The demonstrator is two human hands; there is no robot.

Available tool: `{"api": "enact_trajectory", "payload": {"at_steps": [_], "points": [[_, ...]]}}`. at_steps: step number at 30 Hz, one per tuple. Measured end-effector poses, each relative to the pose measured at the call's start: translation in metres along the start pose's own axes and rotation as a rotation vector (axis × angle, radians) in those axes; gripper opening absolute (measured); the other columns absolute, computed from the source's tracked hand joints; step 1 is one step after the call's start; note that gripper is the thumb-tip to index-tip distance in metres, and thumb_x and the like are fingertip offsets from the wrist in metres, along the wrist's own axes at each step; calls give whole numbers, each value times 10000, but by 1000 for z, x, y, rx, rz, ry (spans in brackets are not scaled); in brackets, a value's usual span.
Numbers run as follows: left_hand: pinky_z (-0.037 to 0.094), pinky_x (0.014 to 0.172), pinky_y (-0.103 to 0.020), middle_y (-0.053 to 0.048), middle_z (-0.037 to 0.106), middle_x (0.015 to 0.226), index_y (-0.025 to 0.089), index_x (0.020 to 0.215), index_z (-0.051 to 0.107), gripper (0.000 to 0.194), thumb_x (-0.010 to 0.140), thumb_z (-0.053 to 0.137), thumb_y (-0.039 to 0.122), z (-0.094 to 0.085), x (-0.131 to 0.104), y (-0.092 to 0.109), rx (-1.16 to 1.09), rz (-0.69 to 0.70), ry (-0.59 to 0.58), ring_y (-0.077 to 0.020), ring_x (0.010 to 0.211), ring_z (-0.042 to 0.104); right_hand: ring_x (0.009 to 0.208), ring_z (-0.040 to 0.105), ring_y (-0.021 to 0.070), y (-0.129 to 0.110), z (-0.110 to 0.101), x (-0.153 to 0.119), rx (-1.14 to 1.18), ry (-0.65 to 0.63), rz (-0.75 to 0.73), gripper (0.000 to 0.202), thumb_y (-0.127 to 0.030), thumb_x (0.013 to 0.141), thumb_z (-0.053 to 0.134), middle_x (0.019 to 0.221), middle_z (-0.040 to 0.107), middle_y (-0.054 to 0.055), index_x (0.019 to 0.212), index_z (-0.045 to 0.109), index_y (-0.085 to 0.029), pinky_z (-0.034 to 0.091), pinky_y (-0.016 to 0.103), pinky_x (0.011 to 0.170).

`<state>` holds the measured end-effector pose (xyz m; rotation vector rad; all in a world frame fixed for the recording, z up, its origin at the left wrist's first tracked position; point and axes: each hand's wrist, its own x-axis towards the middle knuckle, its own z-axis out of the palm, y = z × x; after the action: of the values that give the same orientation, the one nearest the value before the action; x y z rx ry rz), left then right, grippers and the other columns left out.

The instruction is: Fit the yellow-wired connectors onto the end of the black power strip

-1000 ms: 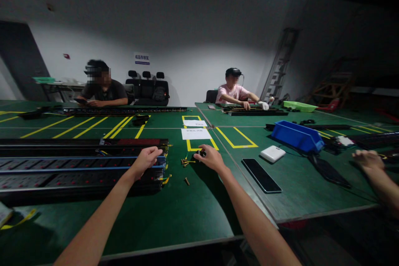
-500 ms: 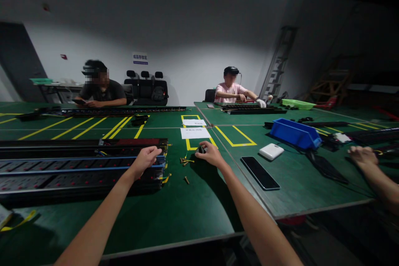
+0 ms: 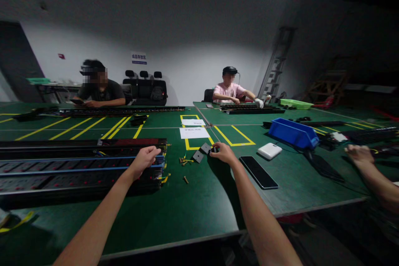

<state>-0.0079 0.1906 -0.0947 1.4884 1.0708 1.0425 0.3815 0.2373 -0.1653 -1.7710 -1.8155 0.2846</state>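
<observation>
My left hand (image 3: 145, 160) is closed, fingers curled together, above the right end of the long black power strips (image 3: 102, 176); whatever it may hold is hidden. Yellow-green wires (image 3: 166, 178) stick out of their ends. My right hand (image 3: 225, 153) pinches a small black square end cap (image 3: 213, 149) at the tabletop. Left of it, a black end cap (image 3: 197, 156) lies flat and another black end cap (image 3: 205, 148) touches or nearly touches it. Brass-coloured screws with yellow wires (image 3: 186, 161) lie nearby, with one loose screw (image 3: 185, 179) closer to me.
White paper labels (image 3: 195, 133) lie beyond my hands. To the right are a black phone (image 3: 258, 172), a white power bank (image 3: 269, 151) and a blue bin (image 3: 293, 133). Another person's hand (image 3: 360, 153) rests at far right. Two people sit across the green table (image 3: 174, 216).
My right hand has moved right along the tabletop. Two black end caps now show on the table where it was. My left hand stays in place.
</observation>
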Motion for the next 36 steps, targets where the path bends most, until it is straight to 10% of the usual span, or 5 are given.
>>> {"api": "enact_trajectory", "payload": {"at_steps": [22,28,36], "points": [[73,434,-202,134,221,486,234,634,319,536,728,704,594,-2,2,-4,-1,-4,-18,-33,415,163,987,640,250,-2,-11,-4,-115,-75,-17,554,-378,720,767,1140,694,95,1233,671,-191,464,301,790],[86,437,-200,129,238,478,232,632,327,527,727,700,593,-1,2,-3,11,2,-7,-35,415,176,1077,592,269,-35,-3,-12,-213,97,-108,417,-511,862,648,1119,691,104,1157,689,-219,437,334,878],[105,432,-202,119,269,474,231,622,334,519,719,698,588,1,-1,0,37,13,14,-41,410,202,1026,629,273,-84,23,-24,-244,-96,-312,546,-563,795,733,1117,690,117,1220,675,-225,448,317,813]]}}
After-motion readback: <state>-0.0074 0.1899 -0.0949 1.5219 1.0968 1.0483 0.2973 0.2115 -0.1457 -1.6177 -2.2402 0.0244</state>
